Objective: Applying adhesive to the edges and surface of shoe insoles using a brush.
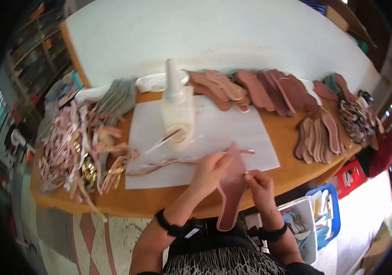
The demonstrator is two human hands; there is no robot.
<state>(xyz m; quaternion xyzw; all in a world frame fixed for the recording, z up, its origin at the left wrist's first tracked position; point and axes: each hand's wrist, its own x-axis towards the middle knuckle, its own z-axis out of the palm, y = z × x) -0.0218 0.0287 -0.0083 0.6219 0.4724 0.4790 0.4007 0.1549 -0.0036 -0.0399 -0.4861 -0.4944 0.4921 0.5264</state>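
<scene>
Head view looks down on a brown shoe sole (pixel 231 192) held upright-ish between both hands at the near edge of an orange table (pixel 292 151). Its pointed toe aims away from the person, over a white sheet of paper (pixel 232 133), and its narrow heel end hangs down past the table edge toward the lap. The left hand (pixel 209 172) closes its fingers around the sole's left edge near the toe, the thumb lying on the upper face. The right hand (pixel 259 182) pinches the right edge with curled fingertips (pixel 248 175) at about mid-length. A thin pink strap (pixel 168 162) lies on the paper just left of the left hand.

Beyond the hands a clear glue bottle (pixel 176 114) with a white nozzle stands on the paper, a small brush (pixel 164 140) leaning at its base. A pile of straps (pixel 74 146) in pink and gold covers the table's left end. Rows of brown soles (pixel 260 89) line the far edge, and another stack of soles (pixel 320 137) lies to the right. Below the table on the right sits a white bin (pixel 303 215) beside a blue crate (pixel 335 206).
</scene>
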